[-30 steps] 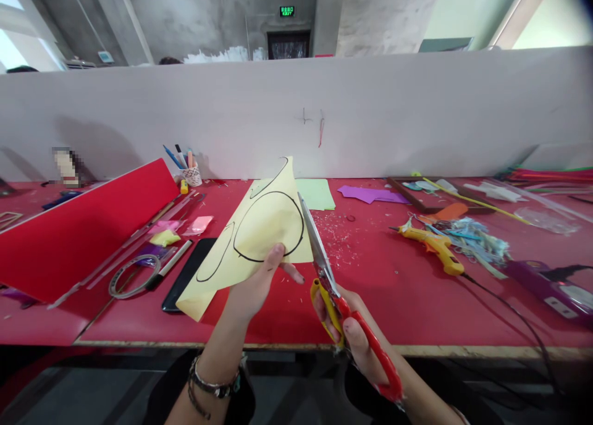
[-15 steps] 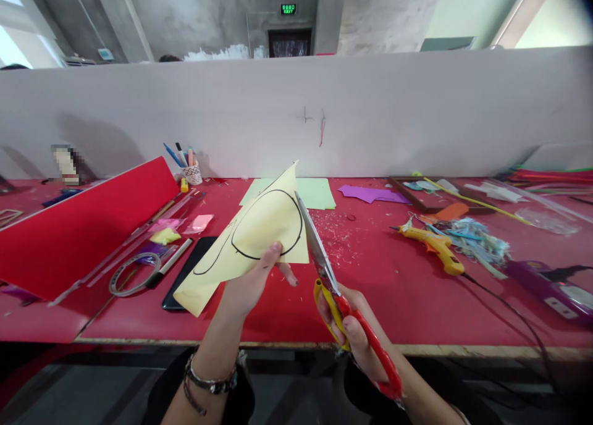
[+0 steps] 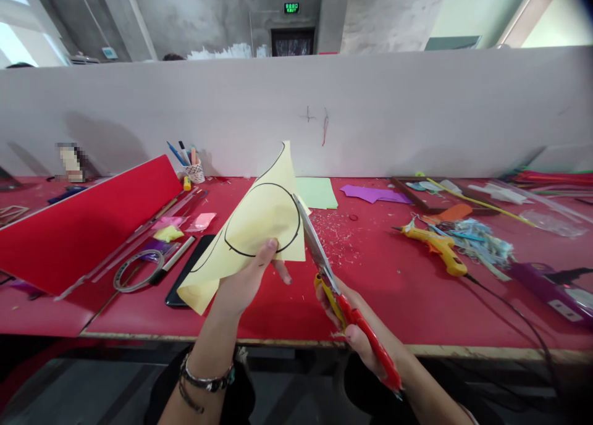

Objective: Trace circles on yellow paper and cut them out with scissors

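Observation:
My left hand [image 3: 250, 273] pinches a sheet of yellow paper [image 3: 259, 221] near its lower edge, thumb on top and fingers beneath. Black curved lines are drawn on the sheet, among them a large rounded outline, and its left end curls under. In my right hand [image 3: 356, 323] is a pair of scissors [image 3: 324, 264] with one red and one yellow handle. The blades point up and away, and their tips meet the paper's right edge close to the black outline. Part of the lower blade is hidden, so how far it reaches under the paper cannot be made out.
Pale green paper [image 3: 319, 193] and a purple piece [image 3: 375, 194] lie farther back amid paper scraps. At right rests a yellow glue gun [image 3: 435, 249] with its cord. A phone [image 3: 188, 270], a tape roll [image 3: 138, 270] and a red board [image 3: 92, 224] are at left.
The yellow paper has shifted slightly left and its far corner has risen and bent over. A cut strip now stands off at the blades, whose handles have come closer together.

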A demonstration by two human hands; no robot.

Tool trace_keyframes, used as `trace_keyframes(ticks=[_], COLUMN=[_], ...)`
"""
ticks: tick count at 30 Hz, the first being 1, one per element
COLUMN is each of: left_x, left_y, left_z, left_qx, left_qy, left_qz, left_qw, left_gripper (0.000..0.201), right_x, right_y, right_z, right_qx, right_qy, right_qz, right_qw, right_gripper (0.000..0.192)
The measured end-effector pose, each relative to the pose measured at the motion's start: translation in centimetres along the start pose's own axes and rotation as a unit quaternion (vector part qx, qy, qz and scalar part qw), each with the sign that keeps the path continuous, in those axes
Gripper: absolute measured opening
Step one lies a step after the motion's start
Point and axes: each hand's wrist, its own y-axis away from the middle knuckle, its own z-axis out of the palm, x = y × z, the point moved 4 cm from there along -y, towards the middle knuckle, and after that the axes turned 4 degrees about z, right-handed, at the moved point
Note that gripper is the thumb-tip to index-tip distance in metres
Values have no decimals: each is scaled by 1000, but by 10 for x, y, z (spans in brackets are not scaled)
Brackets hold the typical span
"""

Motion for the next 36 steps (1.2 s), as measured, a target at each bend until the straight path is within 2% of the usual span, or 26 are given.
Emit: trace_keyframes(ticks=[5, 10, 14, 19, 24, 29, 36], left_x=[0, 7, 12, 14, 13, 15, 14], left_y=[-1, 0, 2, 4, 4, 4, 4], left_z=[-1, -5, -6, -3, -3, -5, -7], left_qx=[22, 24, 18, 2, 2, 9, 14], left_qy=[37, -34, -83, -61, -89, -99, -73], left_qz=[20, 50, 40, 59, 52, 66, 45], left_qw=[999, 998, 996, 996, 995, 993, 996], left_gripper=[48, 54, 56, 54, 56, 54, 52], right_x=[-9, -12, -13, -11, -2, -2, -3], right_y=[-5, -8, -9, -8, -7, -7, -8], right_z=[2, 3, 4, 6, 10, 8, 5], right_qx=[4, 14, 16, 21, 19, 17, 32], right_qy=[7, 0, 7, -25, -73, -62, -45], right_qz=[-7, 4, 10, 36, 51, 55, 70], right_qw=[1000, 1000, 1000, 999, 996, 996, 996], right_gripper=[55, 56, 54, 54, 55, 54, 54])
